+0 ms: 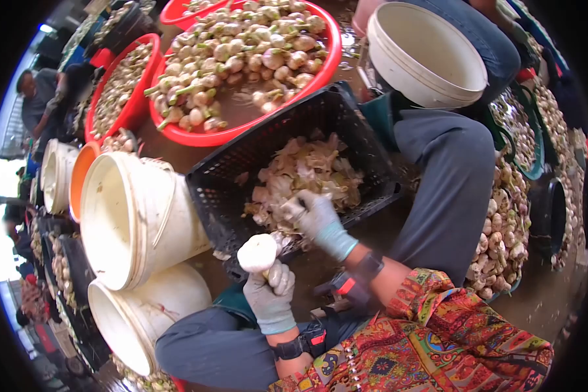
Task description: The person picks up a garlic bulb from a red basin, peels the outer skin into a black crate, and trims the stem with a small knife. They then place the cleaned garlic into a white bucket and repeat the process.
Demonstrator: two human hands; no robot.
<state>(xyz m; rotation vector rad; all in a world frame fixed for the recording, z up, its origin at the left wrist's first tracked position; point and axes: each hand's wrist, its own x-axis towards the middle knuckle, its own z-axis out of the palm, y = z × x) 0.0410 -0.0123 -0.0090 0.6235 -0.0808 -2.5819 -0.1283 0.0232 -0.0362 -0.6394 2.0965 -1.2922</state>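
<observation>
My left hand point(270, 297), in a grey-white glove with a pale green cuff, is closed around the stem of a garlic bulb point(257, 253). The bulb is white and smooth and points up and away from me. Just beyond it, my right hand point(315, 221), gloved alike, hovers over a black plastic crate point(222, 171). Its fingers are curled together, and whatever they may hold is hidden. A heap of papery garlic skins point(300, 171) lies inside the crate, below and beyond my right hand.
Past the crate stands a red tub point(242, 134) of unpeeled garlic. White buckets point(114, 215) lie tilted at left; another white bucket point(431, 55) is at upper right beside a person's leg. Garlic bulbs point(503, 228) are piled right of my knee. Other people sit at far left.
</observation>
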